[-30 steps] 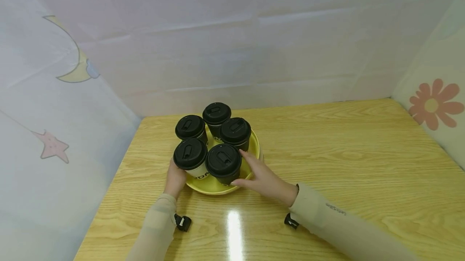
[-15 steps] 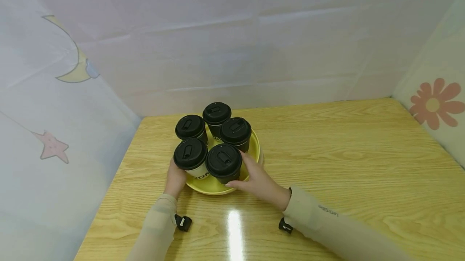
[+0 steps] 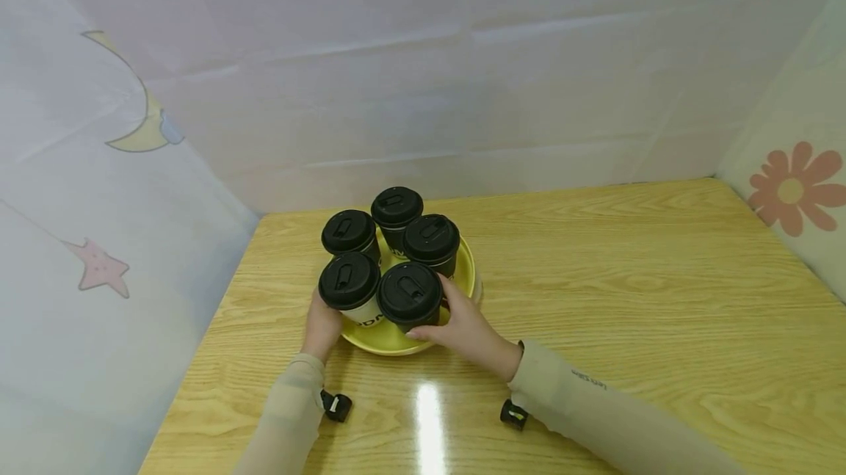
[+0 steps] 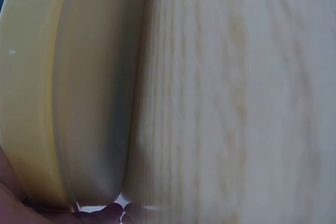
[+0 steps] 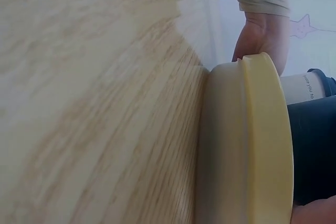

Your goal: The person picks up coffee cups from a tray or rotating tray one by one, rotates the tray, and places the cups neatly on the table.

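A round yellow tray (image 3: 390, 341) on a paler base carries several lidded coffee cups. At its near left, my left hand (image 3: 324, 327) holds the rim, partly hidden behind a white cup with a black lid (image 3: 349, 283). The left wrist view has the fingers (image 4: 31, 214) bent along the edge of the tray (image 4: 31, 87) and its base. My right hand (image 3: 468, 328) grips the front black coffee cup (image 3: 410, 295), thumb on the near side and fingers on the far side. That black cup (image 5: 315, 150) stands just inside the rim in the right wrist view.
Close behind the gripped cup are three more lidded cups: a right one (image 3: 431, 240), a back one (image 3: 397, 209) and a left one (image 3: 350, 234). Wooden tabletop (image 3: 628, 277) extends to the right. A printed cloth wall (image 3: 463, 108) borders the table's back.
My right hand has shifted left and closed further round the front black cup, its thumb now across the near side. The left hand and the tray stay essentially where they were.
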Available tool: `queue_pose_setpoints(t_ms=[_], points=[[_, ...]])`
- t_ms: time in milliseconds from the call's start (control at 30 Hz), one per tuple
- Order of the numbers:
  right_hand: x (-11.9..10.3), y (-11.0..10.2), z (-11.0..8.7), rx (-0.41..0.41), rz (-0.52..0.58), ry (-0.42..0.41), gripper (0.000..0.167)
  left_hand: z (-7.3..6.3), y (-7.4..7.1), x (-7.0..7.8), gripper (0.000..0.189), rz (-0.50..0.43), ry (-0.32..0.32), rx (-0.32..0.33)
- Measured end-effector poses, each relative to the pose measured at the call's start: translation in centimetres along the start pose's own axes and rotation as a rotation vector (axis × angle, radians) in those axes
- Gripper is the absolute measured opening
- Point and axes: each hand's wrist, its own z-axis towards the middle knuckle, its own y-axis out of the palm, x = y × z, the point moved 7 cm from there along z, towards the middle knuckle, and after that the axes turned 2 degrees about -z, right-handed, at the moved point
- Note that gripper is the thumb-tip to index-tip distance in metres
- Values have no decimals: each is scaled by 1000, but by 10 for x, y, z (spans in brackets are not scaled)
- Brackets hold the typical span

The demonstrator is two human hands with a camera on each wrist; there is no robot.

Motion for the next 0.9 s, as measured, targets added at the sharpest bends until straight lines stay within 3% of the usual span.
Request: queue_pose_setpoints(t_ms=[400,900], points=[[3,1,2,36,48,72,89,-1,1,4,28,2,-14,-10],[0,2,3,19,135,19,88,-1,1,2,30,-7,-43,-26]])
